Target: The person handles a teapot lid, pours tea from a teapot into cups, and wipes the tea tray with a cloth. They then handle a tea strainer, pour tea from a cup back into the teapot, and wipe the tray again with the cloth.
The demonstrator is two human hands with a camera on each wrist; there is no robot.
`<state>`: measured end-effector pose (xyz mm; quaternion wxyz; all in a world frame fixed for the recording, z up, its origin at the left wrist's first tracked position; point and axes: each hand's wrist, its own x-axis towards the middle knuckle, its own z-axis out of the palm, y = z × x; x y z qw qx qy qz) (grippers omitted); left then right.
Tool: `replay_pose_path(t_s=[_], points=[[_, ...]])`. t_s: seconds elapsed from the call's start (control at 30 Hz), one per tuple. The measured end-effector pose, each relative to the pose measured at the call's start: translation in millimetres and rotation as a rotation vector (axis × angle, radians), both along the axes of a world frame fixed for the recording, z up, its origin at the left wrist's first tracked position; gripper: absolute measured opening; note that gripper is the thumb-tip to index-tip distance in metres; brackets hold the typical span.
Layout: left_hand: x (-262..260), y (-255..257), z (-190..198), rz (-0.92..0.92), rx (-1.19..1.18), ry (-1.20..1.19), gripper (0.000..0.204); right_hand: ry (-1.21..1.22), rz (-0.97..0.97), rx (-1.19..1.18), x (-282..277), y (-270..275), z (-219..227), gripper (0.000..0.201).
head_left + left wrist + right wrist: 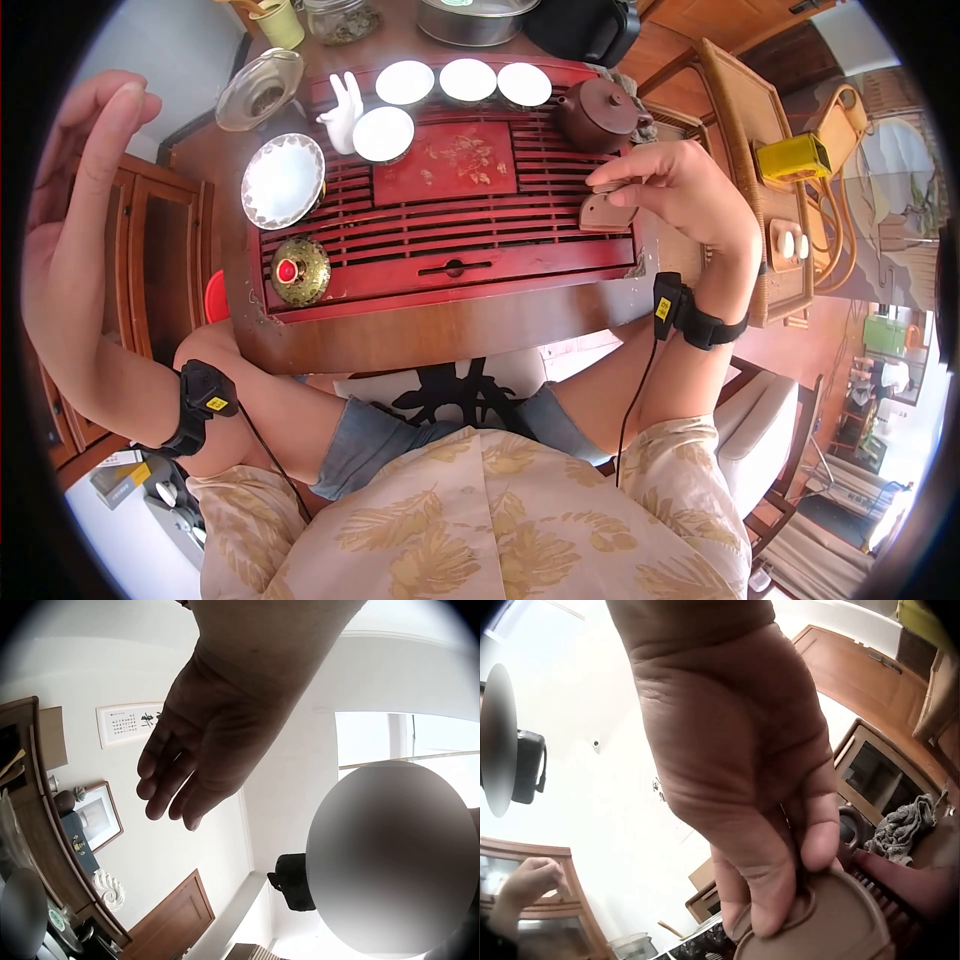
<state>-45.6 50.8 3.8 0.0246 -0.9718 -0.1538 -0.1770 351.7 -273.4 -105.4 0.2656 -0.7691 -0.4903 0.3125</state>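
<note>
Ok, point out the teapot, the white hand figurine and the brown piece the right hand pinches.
Teapot (594,120): head view, side of its body.
White hand figurine (345,120): head view, below its fingers.
Brown piece (836,919): right wrist view, its broad flat face.

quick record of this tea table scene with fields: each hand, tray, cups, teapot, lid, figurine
right hand: fingers pinch a brown clay piece at the tray's right end
left hand: raised off to the left, empty, fingers loose
tray: red slatted tea tray on a brown table
white cups: four, three in a row at the far side, one nearer
teapot: dark brown, far right corner, lid on
patterned lid: red knob, near left corner
figurine: white hand shape, beside the nearer cup
</note>
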Motion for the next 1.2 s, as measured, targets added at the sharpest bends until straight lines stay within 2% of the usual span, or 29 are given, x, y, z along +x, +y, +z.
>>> replay_pose_path(t_s=[0.13, 0.2, 0.33, 0.37, 0.43, 0.5, 0.57, 0.67, 0.73, 0.8, 0.83, 0.9, 1.03, 1.13, 1.2], points=[[-17.8, 13.7, -8.3, 0.085, -0.07, 0.023, 0.038, 0.093, 0.09, -0.015, -5.9, 2.9, 4.5, 0.033], [-45.6, 33.1, -32.1, 0.148, -0.027, 0.043, 0.039, 0.046, 0.122, -0.065, -16.1, 12.4, 8.6, 0.032], [-25.6, 16.2, -16.2, 0.163, -0.04, 0.037, 0.041, -0.052, 0.041, -0.025, -14.4, 18.4, -7.2, 0.031], [-15.0, 7.1, -10.5, 0.148, -0.057, 0.005, 0.041, -0.061, 0.079, 0.071, -12.9, 18.1, -7.9, 0.032], [-0.8, -6.1, -3.5, 0.121, -0.091, -0.061, 0.041, 0.005, 0.116, 0.082, -15.4, 19.4, -4.0, 0.031], [-31.8, 17.0, -26.6, 0.201, -0.042, -0.011, 0.04, 0.052, 0.165, 0.062, -21.8, 21.4, 0.8, 0.031], [-37.9, 20.9, -32.3, 0.253, -0.046, -0.001, 0.04, 0.078, 0.225, 0.014, -33.4, 28.9, 2.8, 0.031], [-27.4, 11.2, -29.5, 0.293, -0.137, -0.049, 0.041, 0.012, 0.254, 0.111, -36.7, 36.4, -11.1, 0.031], [-14.5, 0.2, -25.0, 0.322, -0.197, -0.082, 0.042, -0.005, 0.205, 0.155, -38.5, 38.8, -10.4, 0.03], [6.2, -15.5, -11.0, 0.277, -0.151, -0.091, 0.041, 0.014, 0.157, 0.145, -42.4, 41.1, -4.2, 0.03], [11.5, -18.9, -6.6, 0.255, -0.128, -0.094, 0.041, 0.029, 0.206, 0.149, -44.6, 42.3, -4.0, 0.03], [10.6, -17.0, -6.0, 0.257, -0.133, -0.091, 0.041, 0.061, 0.304, 0.158, -49.6, 45.4, -5.0, 0.03], [8.9, -13.7, -7.5, 0.243, -0.161, -0.093, 0.042, 0.039, 0.275, 0.234, -55.3, 53.0, -20.5, 0.027], [3.3, -9.2, -9.2, 0.238, -0.182, -0.096, 0.044, -0.053, 0.244, 0.252, -51.6, 53.0, -17.0, 0.027], [5.2, -13.2, -8.8, 0.247, -0.181, -0.098, 0.043, -0.01, 0.271, 0.228, -54.8, 52.6, -11.0, 0.027]])
